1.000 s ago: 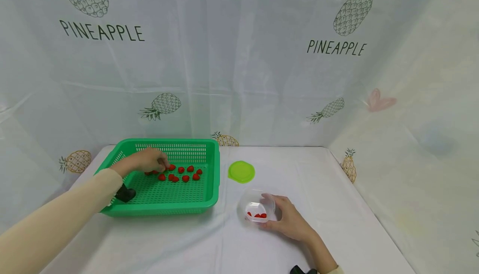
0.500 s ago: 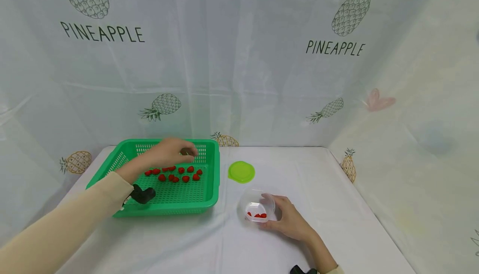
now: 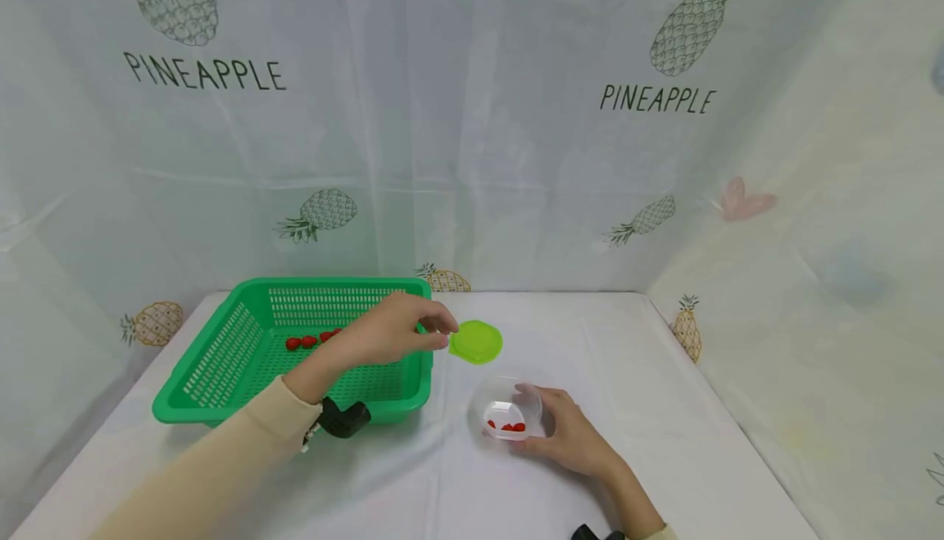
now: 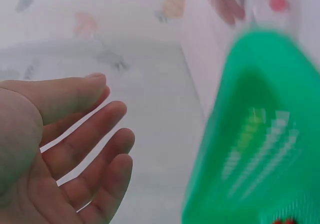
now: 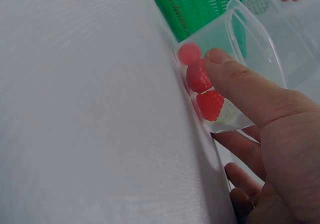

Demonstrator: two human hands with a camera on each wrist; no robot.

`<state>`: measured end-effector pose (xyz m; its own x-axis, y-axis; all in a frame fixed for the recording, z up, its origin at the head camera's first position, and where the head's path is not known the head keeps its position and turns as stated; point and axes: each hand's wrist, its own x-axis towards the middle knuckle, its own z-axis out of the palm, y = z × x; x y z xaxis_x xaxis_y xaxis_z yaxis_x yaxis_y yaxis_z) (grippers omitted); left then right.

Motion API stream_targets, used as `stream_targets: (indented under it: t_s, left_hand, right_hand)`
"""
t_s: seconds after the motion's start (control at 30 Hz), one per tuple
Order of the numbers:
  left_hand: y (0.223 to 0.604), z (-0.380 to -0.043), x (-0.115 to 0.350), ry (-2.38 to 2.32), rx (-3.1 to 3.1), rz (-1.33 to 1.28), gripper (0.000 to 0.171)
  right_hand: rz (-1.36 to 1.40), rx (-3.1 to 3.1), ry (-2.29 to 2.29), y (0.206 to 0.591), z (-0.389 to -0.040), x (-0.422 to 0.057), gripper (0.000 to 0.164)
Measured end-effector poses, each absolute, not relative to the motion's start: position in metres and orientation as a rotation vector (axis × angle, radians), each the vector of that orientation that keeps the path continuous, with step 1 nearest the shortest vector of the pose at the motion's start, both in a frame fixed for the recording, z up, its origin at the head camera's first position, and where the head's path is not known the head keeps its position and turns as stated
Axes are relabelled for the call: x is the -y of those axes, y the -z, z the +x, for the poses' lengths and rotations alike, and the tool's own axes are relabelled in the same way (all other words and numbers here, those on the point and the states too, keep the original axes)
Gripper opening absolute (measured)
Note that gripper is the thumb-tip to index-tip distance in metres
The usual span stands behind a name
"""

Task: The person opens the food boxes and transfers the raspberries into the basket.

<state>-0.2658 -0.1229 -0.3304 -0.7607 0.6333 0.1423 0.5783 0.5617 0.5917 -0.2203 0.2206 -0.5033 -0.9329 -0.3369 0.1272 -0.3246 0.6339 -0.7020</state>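
My right hand [image 3: 571, 433] grips a clear plastic tub [image 5: 250, 38] from its right side, thumb against the near wall and fingers behind. Red raspberries [image 5: 210, 105] show at the bottom of the tub, which stands on the white-covered table. My left hand [image 3: 398, 328] is above the right side of a green slotted basket [image 3: 288, 421]. Its fingers are loosely bent, with the thumb near the index finger, and nothing shows between them in the left wrist view. More raspberries [image 3: 309, 342] lie in the basket, partly hidden behind the left hand and forearm.
A lime-green round lid [image 3: 476, 342] lies on the table right of the basket, behind the tub. A white curtain [image 3: 516, 155] printed with pineapples hangs behind the table and along its right side.
My left hand has risen out of the basket and moved right, to above the basket's right rim near the lid. The right hand and tub have stayed put.
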Motion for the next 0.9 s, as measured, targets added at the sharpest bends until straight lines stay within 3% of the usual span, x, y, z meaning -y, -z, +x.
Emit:
stream_targets:
  t_s: [0.43,0.9]
  left_hand:
    - [0.371,-0.253,0.055,-0.997,-2.659,1.188,0.015]
    - [0.412,-0.253,0.031,-0.877,-2.729,1.089,0.016]
  right_hand:
    - [-0.58,-2.828,1.199,0.505,-0.219,-0.222,0.084]
    - [-0.584,-2.823,1.22,0.506,-0.22,-0.222,0.083]
